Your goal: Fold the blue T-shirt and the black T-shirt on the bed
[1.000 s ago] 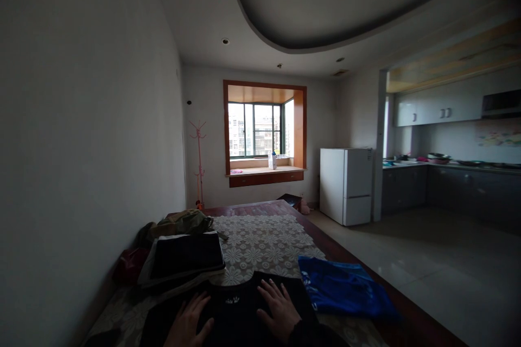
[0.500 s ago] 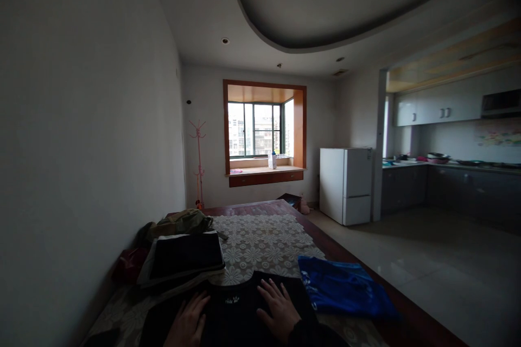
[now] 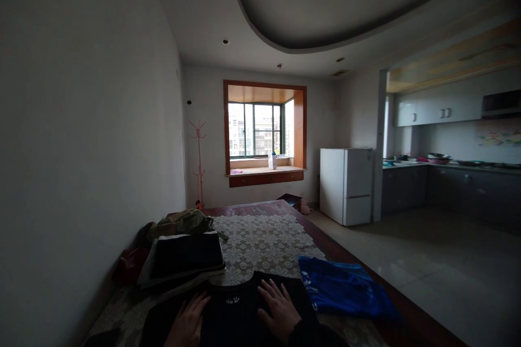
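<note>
A black T-shirt (image 3: 232,317) lies spread on the table, its neckline at the far side and a small pale print below the collar. My left hand (image 3: 189,317) rests flat on its left part, fingers stretched out. On the right part lies my right hand (image 3: 279,306), palm down with the fingers spread. To the right is a folded blue garment (image 3: 345,287) with white markings. Beyond my left hand sits a stack of folded clothes (image 3: 187,255), a black one on top. The shirt's near end is out of view.
A patterned lace cloth (image 3: 264,241) covers much of the dark red wooden table (image 3: 325,237). An olive cloth item (image 3: 183,222) and a red item (image 3: 129,265) lie by the left wall. Farther off stand a white fridge (image 3: 331,187) and a pink coat rack (image 3: 199,157).
</note>
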A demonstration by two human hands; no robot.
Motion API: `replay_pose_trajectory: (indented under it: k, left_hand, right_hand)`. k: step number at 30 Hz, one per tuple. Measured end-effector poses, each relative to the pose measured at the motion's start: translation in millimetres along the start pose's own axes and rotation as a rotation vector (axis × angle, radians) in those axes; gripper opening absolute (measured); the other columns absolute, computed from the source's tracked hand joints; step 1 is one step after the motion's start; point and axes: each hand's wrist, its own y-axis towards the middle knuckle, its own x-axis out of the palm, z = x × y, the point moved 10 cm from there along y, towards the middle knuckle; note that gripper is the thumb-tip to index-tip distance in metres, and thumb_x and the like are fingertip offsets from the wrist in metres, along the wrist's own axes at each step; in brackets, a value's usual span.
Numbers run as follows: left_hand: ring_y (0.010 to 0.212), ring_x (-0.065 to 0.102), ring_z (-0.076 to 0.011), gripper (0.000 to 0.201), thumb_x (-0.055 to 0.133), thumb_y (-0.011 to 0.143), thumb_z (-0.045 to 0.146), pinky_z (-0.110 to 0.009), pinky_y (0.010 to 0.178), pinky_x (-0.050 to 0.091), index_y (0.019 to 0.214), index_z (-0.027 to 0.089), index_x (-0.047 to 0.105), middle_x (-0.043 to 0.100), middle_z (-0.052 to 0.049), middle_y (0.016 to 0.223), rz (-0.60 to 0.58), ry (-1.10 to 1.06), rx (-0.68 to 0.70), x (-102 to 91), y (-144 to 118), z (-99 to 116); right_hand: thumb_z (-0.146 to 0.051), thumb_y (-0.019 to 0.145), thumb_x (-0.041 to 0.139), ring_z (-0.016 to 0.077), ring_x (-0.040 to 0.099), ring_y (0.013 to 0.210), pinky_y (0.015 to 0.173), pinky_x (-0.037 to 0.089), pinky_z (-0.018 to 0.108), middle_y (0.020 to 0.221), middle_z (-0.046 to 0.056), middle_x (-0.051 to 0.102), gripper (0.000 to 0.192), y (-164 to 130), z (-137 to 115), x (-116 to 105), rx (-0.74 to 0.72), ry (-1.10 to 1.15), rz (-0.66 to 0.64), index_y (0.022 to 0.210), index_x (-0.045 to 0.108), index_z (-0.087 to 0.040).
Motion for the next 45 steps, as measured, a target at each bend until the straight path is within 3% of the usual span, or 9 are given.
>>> replay_pose_trajectory:
  k: [10, 20, 27, 45]
  left_hand:
    - [0.144, 0.042, -0.0172, 0.069, 0.030, 0.086, 0.003, -0.041, 0.124, 0.028, 0.143, 0.032, 0.054, 0.053, 0.002, 0.151, 0.035, -0.001, 0.015, 0.7, -1, -3]
    - [0.148, 0.036, -0.0179, 0.070, 0.028, 0.085, 0.002, -0.044, 0.126, 0.024, 0.148, 0.029, 0.046, 0.046, 0.001, 0.156, -0.035, 0.018, 0.003, 14.6, 5, -11]
    - [0.147, 0.038, -0.0183, 0.072, 0.028, 0.084, 0.001, -0.045, 0.127, 0.022, 0.148, 0.028, 0.047, 0.047, 0.000, 0.155, -0.007, -0.008, 0.018, 13.4, 5, -11]
    - [0.147, 0.038, -0.0201, 0.071, 0.031, 0.083, 0.003, -0.039, 0.126, 0.025, 0.149, 0.025, 0.046, 0.048, 0.000, 0.154, -0.012, 0.032, 0.029, 17.9, 5, -16]
  right_hand:
    - [-0.055, 0.094, 0.044, 0.0287, 0.020, 0.152, 0.124, 0.007, 0.056, 0.162, 0.003, 0.032, 0.064, 2, 3, 2, -0.005, 0.027, 0.015, 0.152, 0.043, -0.029]
    - [-0.054, 0.094, 0.044, 0.0287, 0.019, 0.153, 0.124, 0.006, 0.054, 0.163, 0.003, 0.031, 0.064, 3, 4, 3, 0.009, 0.020, 0.011, 0.152, 0.043, -0.028]
    - [-0.052, 0.094, 0.044, 0.0282, 0.021, 0.152, 0.124, 0.006, 0.053, 0.162, 0.002, 0.033, 0.062, 2, 2, 2, 0.010, 0.015, 0.021, 0.151, 0.044, -0.030]
    - [-0.034, 0.096, 0.036, 0.0261, 0.024, 0.151, 0.124, 0.011, 0.054, 0.161, -0.002, 0.035, 0.053, 6, 5, 5, 0.008, -0.008, 0.045, 0.148, 0.048, -0.033]
